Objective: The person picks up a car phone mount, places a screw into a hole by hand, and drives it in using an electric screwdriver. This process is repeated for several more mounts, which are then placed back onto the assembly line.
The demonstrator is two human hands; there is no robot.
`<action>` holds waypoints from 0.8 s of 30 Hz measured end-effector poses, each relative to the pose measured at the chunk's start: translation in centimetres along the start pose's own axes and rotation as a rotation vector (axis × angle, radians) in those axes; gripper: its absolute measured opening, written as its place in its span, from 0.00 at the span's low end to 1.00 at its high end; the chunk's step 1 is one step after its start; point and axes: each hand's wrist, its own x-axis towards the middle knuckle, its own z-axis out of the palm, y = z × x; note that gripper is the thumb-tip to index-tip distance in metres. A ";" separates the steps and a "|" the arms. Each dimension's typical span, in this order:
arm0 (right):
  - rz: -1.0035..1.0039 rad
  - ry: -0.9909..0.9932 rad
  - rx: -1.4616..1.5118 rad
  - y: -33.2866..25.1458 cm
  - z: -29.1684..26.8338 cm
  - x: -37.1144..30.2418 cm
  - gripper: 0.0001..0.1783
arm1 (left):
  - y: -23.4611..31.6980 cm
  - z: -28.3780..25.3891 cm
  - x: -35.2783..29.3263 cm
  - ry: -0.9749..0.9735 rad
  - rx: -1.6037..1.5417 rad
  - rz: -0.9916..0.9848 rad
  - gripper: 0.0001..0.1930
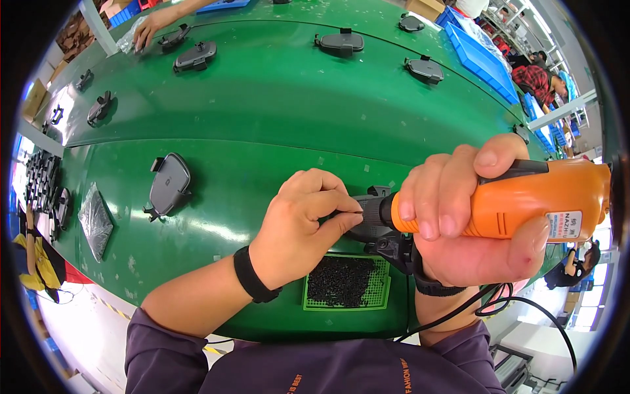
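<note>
My right hand (453, 197) is wrapped round an orange electric screwdriver (512, 200), which lies nearly level with its black nose pointing left. My left hand (305, 220) is closed in a pinch right by that nose. Between its thumb and forefinger sits something dark and too small to name. A dark grey phone holder (371, 226) is partly hidden beneath the screwdriver's nose and my hands. Closer to my body, a green mesh tray (384, 299) bears many small black pieces, seemingly screws. Another grey phone holder (169, 184) lies to the left of my left hand.
Several phone holders are spread over the green worktop (262, 98). A clear plastic bag (96, 222) lies at left. A co-worker's hand (147, 29) reaches in at the far left. Blue trays (482, 62) line the far right. A black cable (453, 318) trails below my right hand.
</note>
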 end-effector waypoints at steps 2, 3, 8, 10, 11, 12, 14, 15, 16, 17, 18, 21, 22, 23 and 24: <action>0.004 -0.010 0.002 0.0 0.0 0.0 0.34 | -0.2 0.0 -0.1 -0.012 -0.003 0.005 0.08; 0.006 -0.007 0.002 -0.1 0.1 0.0 0.34 | -0.4 0.0 -0.1 -0.023 -0.005 0.011 0.09; 0.024 0.043 -0.027 0.2 0.2 0.4 0.33 | -0.5 0.0 0.4 -0.049 -0.091 -0.005 0.18; 0.030 0.063 -0.040 0.7 0.3 0.6 0.33 | -0.6 0.4 0.0 -0.078 -0.072 -0.072 0.20; 0.075 0.100 -0.038 1.0 0.2 0.6 0.32 | -0.7 0.6 -0.2 -0.107 -0.053 -0.141 0.23; 0.119 0.137 -0.036 1.4 0.1 0.6 0.32 | -0.7 0.7 -0.4 -0.136 -0.034 -0.210 0.27; 0.165 0.174 -0.034 1.9 0.0 0.6 0.32 | -0.3 0.3 -0.1 -0.168 -0.031 -0.243 0.28; 0.159 0.175 -0.022 2.1 0.1 0.6 0.31 | -0.1 0.1 0.1 -0.201 -0.028 -0.275 0.30; 0.152 0.175 -0.010 2.3 0.1 0.6 0.30 | 0.0 0.0 0.2 -0.234 -0.025 -0.308 0.32; 0.145 0.174 0.002 2.4 0.2 0.6 0.29 | 0.0 0.0 0.1 -0.233 -0.026 -0.308 0.32; 0.145 0.173 0.001 2.5 0.2 0.5 0.29 | 0.0 0.1 0.1 -0.232 -0.033 -0.317 0.32; 0.168 0.172 0.007 2.8 0.5 0.4 0.28 | 0.1 0.1 0.0 -0.226 -0.044 -0.331 0.31; 0.166 0.169 0.006 2.8 0.5 0.3 0.28 | 0.2 0.1 0.1 -0.234 -0.046 -0.339 0.31; 0.167 0.176 0.013 2.8 0.6 0.2 0.27 | 0.3 0.1 0.1 -0.242 -0.049 -0.346 0.30; 0.170 0.184 0.021 2.9 0.7 0.2 0.27 | 0.3 0.1 0.1 -0.252 -0.052 -0.356 0.30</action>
